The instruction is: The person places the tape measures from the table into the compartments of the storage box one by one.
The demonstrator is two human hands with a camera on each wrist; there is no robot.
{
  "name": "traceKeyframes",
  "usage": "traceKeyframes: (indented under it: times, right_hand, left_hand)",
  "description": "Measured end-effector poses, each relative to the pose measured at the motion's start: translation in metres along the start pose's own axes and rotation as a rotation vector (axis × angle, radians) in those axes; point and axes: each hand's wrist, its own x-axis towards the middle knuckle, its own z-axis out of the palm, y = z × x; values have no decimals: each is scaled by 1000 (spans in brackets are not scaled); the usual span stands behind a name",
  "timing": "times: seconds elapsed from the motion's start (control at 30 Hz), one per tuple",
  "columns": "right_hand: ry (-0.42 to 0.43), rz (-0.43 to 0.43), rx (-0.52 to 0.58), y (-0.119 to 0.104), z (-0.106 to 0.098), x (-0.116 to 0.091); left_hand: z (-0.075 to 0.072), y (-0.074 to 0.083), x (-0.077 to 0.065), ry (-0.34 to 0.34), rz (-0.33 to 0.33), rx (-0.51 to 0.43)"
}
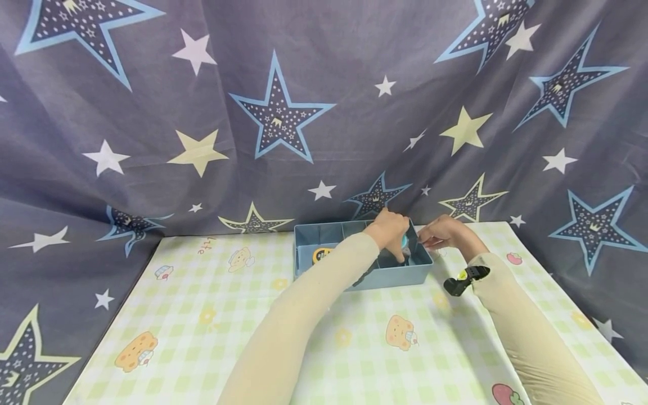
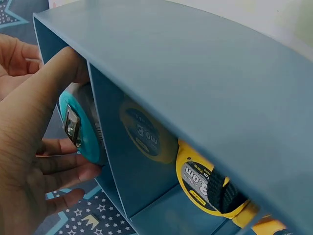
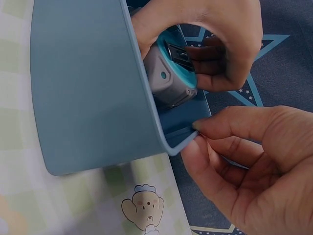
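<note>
A blue-grey divided box (image 1: 395, 277) stands at the back of the table. Inside its right end, my left hand (image 1: 391, 232) reaches down from above and grips a grey and teal tape measure (image 3: 168, 73) between thumb and fingers. The metal belt clip (image 2: 72, 126) on that tape measure faces outward. At the box's right end my right hand (image 3: 264, 161) pinches the rim near a corner with thumb and index finger. A yellow tape measure (image 2: 195, 181) with a black strap lies in another compartment, partly hidden by my left sleeve in the head view.
A green-and-white checked cloth (image 1: 212, 337) covers the table. Behind the box hangs a dark curtain (image 1: 344, 129) printed with stars, close to its back wall. A black wrist camera (image 1: 463, 281) is strapped to my right sleeve. Thin dividers (image 1: 342, 230) split the box into compartments.
</note>
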Motion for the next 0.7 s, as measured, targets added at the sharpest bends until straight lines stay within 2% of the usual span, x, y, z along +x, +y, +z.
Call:
traceKeyframes:
  times: [0.4, 0.7]
  right_hand:
    - [-2, -8, -13, -1, -2, -2]
    - [-9, 0, -9, 0, -1, 0]
  left_hand:
    - [0, -3, -2, -3, -21, -43]
    - [-2, -3, -4, -52, -55, -97]
